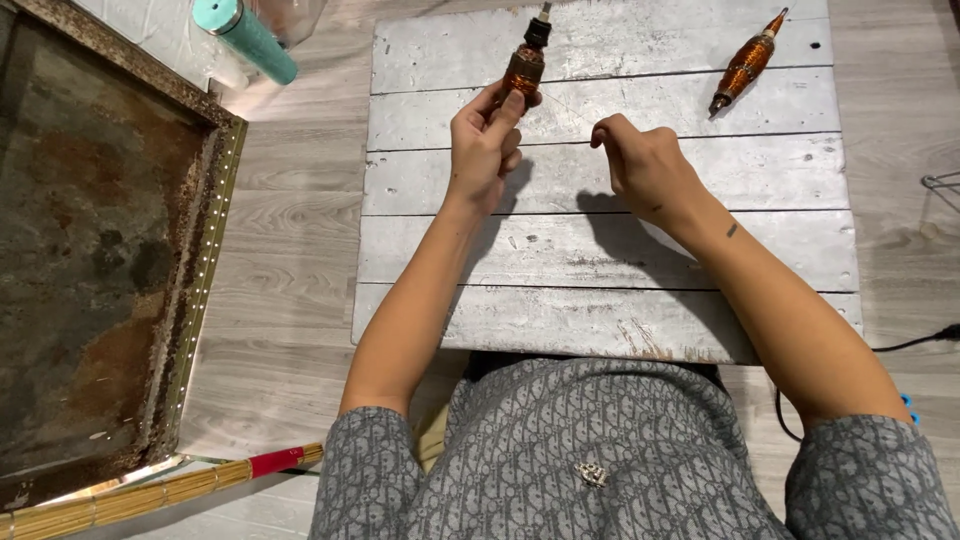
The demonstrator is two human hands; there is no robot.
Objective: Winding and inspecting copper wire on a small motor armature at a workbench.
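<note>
1. Left hand [487, 140] closed around a copper-wound coil spindle [524, 68], held upright above the far half of the whitewashed plank desk [600, 250]; thumb and fingers wrapped on the lower end, dark shaft tip pointing away.
2. Right hand [645, 165] pinched shut, fingertips [600, 133] curled as if nipping a thin strand; faint fine wire [565, 103] seems to run from spindle toward that pinch, too thin to confirm.
3. Second copper-wound spindle [745, 62] lying tilted on far right of desk, well apart from both hands, untouched.
4. Progress judged: held spindle looks fully wrapped in copper, so either unwinding barely started or winding near finished; cannot tell which from one view. No loose wire pile seen on desk.
5. Left to do, judged: second spindle not yet handled, so roughly half the work or more remaining.
6. Teal cylinder [246, 38] on floor past the left far corner of desk, beside a clear container, partly cut off.
7. Rusty framed panel [90, 230] with dotted gold edge along left side, on wood floor.
8. Bamboo stick bundle [170, 490] with red band near the lower left.
9. Black cable [915, 340] on floor at right.
</note>
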